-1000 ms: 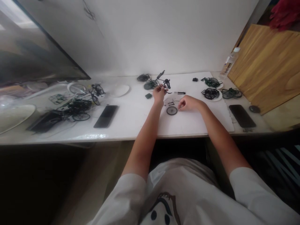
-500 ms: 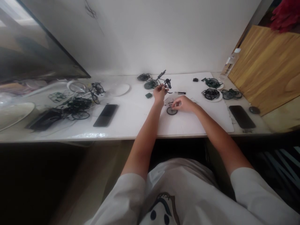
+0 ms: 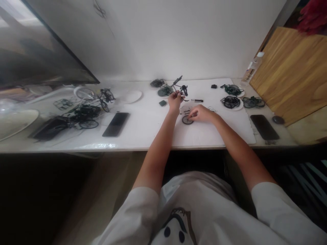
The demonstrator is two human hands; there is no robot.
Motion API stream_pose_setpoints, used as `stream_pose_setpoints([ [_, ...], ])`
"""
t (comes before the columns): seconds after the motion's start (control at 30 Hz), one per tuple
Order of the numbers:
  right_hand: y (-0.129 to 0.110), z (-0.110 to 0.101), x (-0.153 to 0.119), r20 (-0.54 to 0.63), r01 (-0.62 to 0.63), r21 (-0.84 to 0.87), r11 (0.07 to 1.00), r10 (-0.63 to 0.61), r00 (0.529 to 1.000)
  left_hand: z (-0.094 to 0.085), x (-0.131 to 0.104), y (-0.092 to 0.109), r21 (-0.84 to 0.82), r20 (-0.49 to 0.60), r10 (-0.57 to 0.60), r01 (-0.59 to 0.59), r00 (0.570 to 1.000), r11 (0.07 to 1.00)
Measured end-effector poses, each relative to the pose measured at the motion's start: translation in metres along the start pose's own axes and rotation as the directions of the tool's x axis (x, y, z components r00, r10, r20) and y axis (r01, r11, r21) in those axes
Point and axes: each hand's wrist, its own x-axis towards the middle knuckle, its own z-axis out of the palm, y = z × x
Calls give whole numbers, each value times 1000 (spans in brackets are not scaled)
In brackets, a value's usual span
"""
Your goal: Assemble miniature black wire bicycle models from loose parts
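Held up over the white board [image 3: 145, 126] is a small dark model bicycle frame [image 3: 183, 90], and my left hand [image 3: 175, 100] is closed around its lower part. My right hand [image 3: 200, 113] is down at the board, thumb and fingers pinched at the middle of a small spoked wheel [image 3: 187, 120]. That wheel lies flat or nearly so; the fingertips partly cover it. Tiny loose parts [image 3: 187, 111] are beside the right fingers, too small to name. Behind them lies a short black stick-like piece [image 3: 197, 100].
Plates of dark bicycle parts [image 3: 232, 102] stand at the right, others [image 3: 165, 91] at the back. A green block [image 3: 162, 103] lies left of my hand. Phones [image 3: 116, 125] [image 3: 264, 127] flank the board. Model bicycles [image 3: 87, 114] crowd the left; a bottle [image 3: 252, 69] stands back right.
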Motion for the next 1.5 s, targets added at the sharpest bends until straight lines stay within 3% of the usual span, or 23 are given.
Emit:
stream_pose_setpoints([
  [0.43, -7, 3, -2, -6, -65, -16, 998, 65, 998, 3, -6, 5, 8, -9, -26, 26, 1000, 1000],
  [0.67, -7, 1, -1, 70, -142, 50, 989, 138, 988, 2, -1, 1, -5, 15, 4, -4, 1000, 1000],
  [0.93, 3, 2, 2, 56, -88, 41, 995, 86, 995, 1, 0, 0, 13, 21, -3, 3, 1000, 1000],
  [1.23, -6, 2, -2, 48, -145, 77, 986, 141, 989, 1, 2, -2, -9, 27, 0, 0, 1000, 1000],
  [1.5, 1, 3, 0, 16, -16, 12, 1000, 15, 1000, 0, 2, -2, 1, 31, 4, -4, 999, 1000],
])
